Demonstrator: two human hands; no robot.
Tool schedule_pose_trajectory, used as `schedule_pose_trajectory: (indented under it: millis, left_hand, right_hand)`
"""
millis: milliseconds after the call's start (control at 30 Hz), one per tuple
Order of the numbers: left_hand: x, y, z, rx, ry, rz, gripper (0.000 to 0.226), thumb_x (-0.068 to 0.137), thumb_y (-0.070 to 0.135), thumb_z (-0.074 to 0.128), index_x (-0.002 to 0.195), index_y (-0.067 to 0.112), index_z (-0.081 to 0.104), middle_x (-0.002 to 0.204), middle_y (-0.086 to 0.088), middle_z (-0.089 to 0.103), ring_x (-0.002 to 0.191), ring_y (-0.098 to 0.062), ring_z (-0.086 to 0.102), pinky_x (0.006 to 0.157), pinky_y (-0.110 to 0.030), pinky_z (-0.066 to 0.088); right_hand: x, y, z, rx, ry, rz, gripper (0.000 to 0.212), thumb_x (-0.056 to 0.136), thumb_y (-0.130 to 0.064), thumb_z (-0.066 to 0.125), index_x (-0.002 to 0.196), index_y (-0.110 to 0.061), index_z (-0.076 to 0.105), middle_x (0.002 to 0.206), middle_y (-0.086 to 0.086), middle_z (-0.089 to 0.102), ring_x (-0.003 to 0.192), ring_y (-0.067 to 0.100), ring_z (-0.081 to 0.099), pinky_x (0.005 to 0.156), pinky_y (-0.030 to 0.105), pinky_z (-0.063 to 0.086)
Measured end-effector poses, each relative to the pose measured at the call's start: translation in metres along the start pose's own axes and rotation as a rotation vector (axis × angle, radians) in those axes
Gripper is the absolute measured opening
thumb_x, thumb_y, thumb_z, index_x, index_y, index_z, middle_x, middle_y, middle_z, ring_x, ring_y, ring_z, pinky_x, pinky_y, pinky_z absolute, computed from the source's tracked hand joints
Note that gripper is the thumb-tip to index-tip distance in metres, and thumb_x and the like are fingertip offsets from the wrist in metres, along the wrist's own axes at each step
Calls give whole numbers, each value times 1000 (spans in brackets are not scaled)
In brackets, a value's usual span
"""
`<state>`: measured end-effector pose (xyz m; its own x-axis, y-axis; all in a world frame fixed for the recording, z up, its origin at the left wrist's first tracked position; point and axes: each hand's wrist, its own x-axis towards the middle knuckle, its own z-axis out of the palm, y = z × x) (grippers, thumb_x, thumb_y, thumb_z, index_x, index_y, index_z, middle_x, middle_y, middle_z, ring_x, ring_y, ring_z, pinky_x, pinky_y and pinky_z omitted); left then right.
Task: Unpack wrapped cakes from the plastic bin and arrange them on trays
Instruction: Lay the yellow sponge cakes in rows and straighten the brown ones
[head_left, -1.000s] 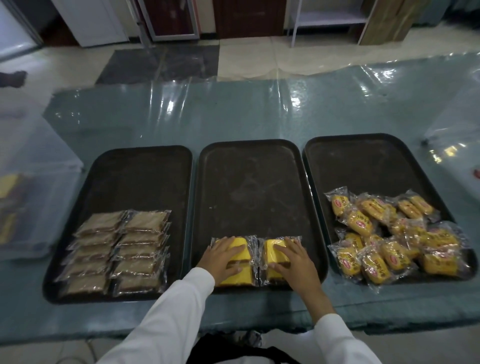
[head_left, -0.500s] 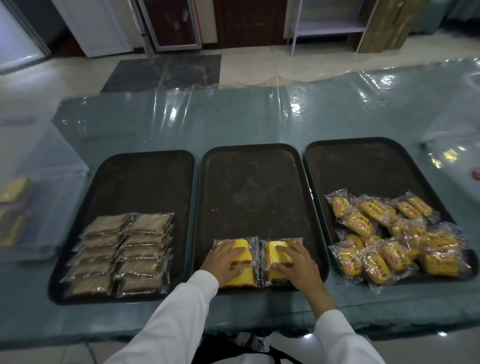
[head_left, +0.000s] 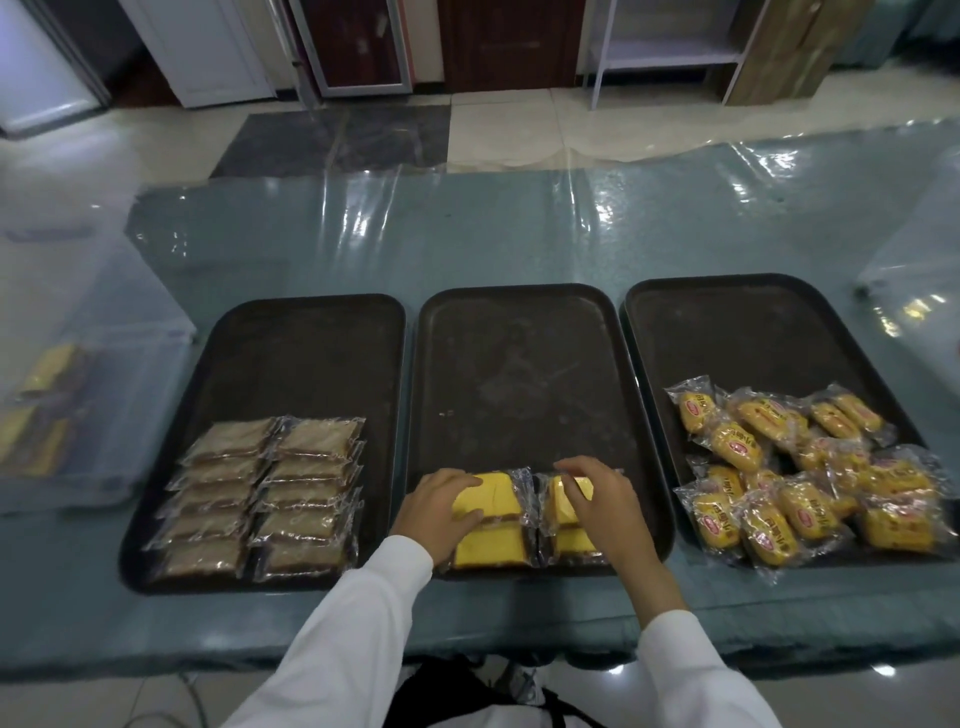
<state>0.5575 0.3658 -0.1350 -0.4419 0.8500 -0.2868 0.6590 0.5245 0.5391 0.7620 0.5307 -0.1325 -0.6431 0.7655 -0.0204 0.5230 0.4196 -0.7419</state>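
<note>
Both hands rest curled on yellow wrapped cakes at the middle tray's (head_left: 519, 364) near edge: left hand (head_left: 439, 506) grips the left cake (head_left: 491, 512), right hand (head_left: 597, 501) the right cake (head_left: 563, 506). Cakes touch side by side, long axes pointing away. Plastic bin (head_left: 78, 415) lies far left, nearer the left hand.

Yellow wrapped cakes (head_left: 491, 519) (two stacks), middle tray's (head_left: 519, 364) near edge
</note>
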Motion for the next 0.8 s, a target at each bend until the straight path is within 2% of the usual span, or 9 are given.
schedule_pose_trajectory:
  millis: [133,200,300,500,667,800]
  left_hand:
    - [-19,-19,-12,-156,118,0,30,94,29,70,123,33,67,121,13,61,115,-13,57,100,-39,51]
    - [-28,-29,-21,-206,171,-9,27,92,22,71,118,28,71,113,11,66,106,-12,63,95,-39,53]
    - [-39,-46,-34,-315,225,-15,26,91,11,73,112,26,74,105,13,72,98,-2,67,92,-34,56]
    - [-47,-85,-76,-442,219,-75,25,95,10,69,110,29,74,104,18,73,99,5,66,94,-24,55]
    - [-48,-140,-120,-455,190,-48,28,95,12,68,110,35,73,105,23,73,100,3,67,94,-31,57]
    - [-52,-176,-150,-480,173,-4,26,98,16,64,112,36,73,110,25,71,104,3,65,95,-31,55]
  right_hand:
    - [5,-23,16,157,-90,36,29,102,-19,63,127,-33,65,101,-17,73,93,-1,68,84,30,60]
    - [8,-36,29,192,-116,44,32,102,-19,63,130,-35,62,101,-16,73,93,-1,68,84,31,61]
    - [13,-54,50,188,-164,32,28,103,-22,62,127,-35,64,102,-17,75,95,-2,69,85,33,61]
    - [19,-99,93,139,-187,24,19,102,-22,63,113,-36,71,99,-19,75,94,-3,69,84,26,58]
    - [14,-151,144,122,-240,46,20,101,-20,64,111,-35,71,95,-22,75,93,0,71,86,38,60]
    - [10,-188,175,143,-201,73,19,100,-14,66,109,-29,73,94,-21,77,91,0,72,87,36,60]
